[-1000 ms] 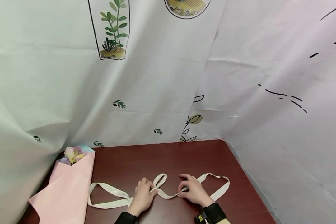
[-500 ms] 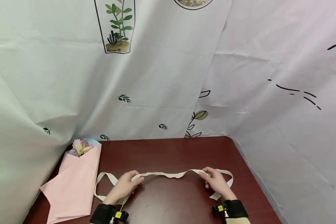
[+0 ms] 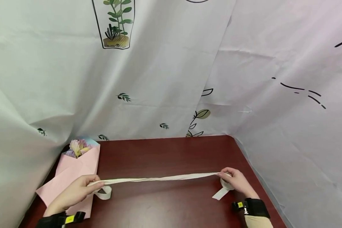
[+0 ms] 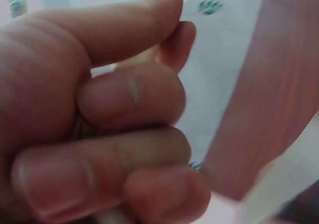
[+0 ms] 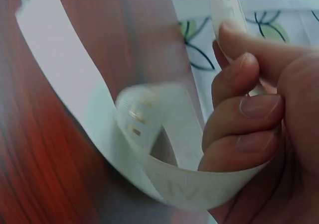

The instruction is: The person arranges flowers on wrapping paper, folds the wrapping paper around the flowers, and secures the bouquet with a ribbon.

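Where hands (image 3: 77,190) (image 3: 240,181) pinch, ribbon (image 3: 162,178) hidden, lettering (image 5: 192,190) faint

pale creased cloth walls (image 3: 159,72) | green plant prints (image 3: 118,14) | glossy reddish-brown table (image 3: 159,155)

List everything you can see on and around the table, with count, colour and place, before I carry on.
Ribbon: seemingly 1, off-white, stretched between the two hands, with a loop hanging below one and a loose end below the other.
Wrapping paper: count unclear, pink, folded round the flowers at the left side of the table.
Flowers: count unclear, pale yellow and purple, at the paper's far end.
Table: 1, reddish-brown, beneath the work.
Backdrop: count unclear, white with printed plants and black strokes, behind and to the right.
Left hand: 1, pinching the ribbon's left part.
Right hand: 1, pinching its right part.
Wristbands: 2, black, one per wrist.
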Available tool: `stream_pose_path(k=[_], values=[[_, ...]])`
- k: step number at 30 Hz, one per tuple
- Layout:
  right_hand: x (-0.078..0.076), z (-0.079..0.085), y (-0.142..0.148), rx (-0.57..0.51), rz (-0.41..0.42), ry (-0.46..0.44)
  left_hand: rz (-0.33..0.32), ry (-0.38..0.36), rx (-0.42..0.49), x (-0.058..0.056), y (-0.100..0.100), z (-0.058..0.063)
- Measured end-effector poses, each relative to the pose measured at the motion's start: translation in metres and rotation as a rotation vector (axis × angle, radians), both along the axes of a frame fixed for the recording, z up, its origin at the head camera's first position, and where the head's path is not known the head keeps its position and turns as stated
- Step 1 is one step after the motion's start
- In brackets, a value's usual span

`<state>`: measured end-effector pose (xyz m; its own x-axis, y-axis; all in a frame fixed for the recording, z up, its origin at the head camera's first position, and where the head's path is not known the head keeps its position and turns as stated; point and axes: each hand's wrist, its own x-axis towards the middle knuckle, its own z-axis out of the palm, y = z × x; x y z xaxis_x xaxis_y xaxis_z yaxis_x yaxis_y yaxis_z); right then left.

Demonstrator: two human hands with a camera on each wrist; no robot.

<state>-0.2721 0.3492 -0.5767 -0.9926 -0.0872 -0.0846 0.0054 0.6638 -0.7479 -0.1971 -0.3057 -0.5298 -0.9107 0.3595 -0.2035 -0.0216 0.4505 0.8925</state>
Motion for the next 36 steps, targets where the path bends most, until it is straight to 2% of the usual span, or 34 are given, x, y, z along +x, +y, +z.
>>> stream_pose_path(k=[4, 6, 10, 13, 15, 18, 20, 22, 25, 27, 29, 30, 31, 34, 36], values=[[0.0, 0.01, 0.024, 0.019, -0.015, 0.001, -0.029, -0.069, 0.017, 0.011, -0.022, 0.01], [0.001, 0.017, 0.034, 0.017, -0.04, 0.034, -0.045, -0.102, 0.024, 0.018, -0.032, 0.015], [0.006, 0.035, 0.053, 0.005, -0.179, 0.178, -0.072, -0.156, 0.156, 0.028, -0.046, 0.028], [0.008, 0.048, 0.06, -0.019, -0.343, 0.3, -0.051, -0.142, 0.225, 0.033, -0.054, 0.039], [0.008, 0.052, 0.063, -0.019, -0.441, 0.367, -0.008, -0.107, 0.154, 0.032, -0.055, 0.042], [0.004, 0.052, 0.066, 0.053, -0.502, 0.406, 0.069, -0.093, -0.031, 0.026, -0.051, 0.037], [-0.002, 0.046, 0.068, 0.137, -0.478, 0.385, 0.11, -0.129, -0.135, 0.021, -0.048, 0.028], [-0.009, 0.038, 0.068, 0.222, -0.412, 0.348, 0.125, -0.183, -0.175, 0.019, -0.047, 0.018], [-0.017, 0.025, 0.066, 0.316, -0.308, 0.278, 0.115, -0.231, -0.18, 0.019, -0.047, 0.001], [-0.019, 0.015, 0.062, 0.341, -0.25, 0.254, 0.117, -0.227, -0.183, 0.018, -0.046, -0.007], [-0.02, 0.004, 0.053, 0.355, -0.208, 0.27, 0.17, -0.182, -0.232, 0.017, -0.042, -0.011], [-0.02, -0.001, 0.046, 0.355, -0.184, 0.296, 0.207, -0.144, -0.263, 0.016, -0.039, -0.012], [-0.02, -0.006, 0.037, 0.346, -0.154, 0.329, 0.239, -0.073, -0.304, 0.015, -0.035, -0.014], [-0.018, -0.017, 0.001, 0.31, -0.011, 0.397, 0.322, 0.19, -0.426, 0.011, -0.013, -0.018], [-0.016, -0.02, -0.029, 0.285, 0.128, 0.396, 0.335, 0.42, -0.467, 0.005, 0.008, -0.022]])
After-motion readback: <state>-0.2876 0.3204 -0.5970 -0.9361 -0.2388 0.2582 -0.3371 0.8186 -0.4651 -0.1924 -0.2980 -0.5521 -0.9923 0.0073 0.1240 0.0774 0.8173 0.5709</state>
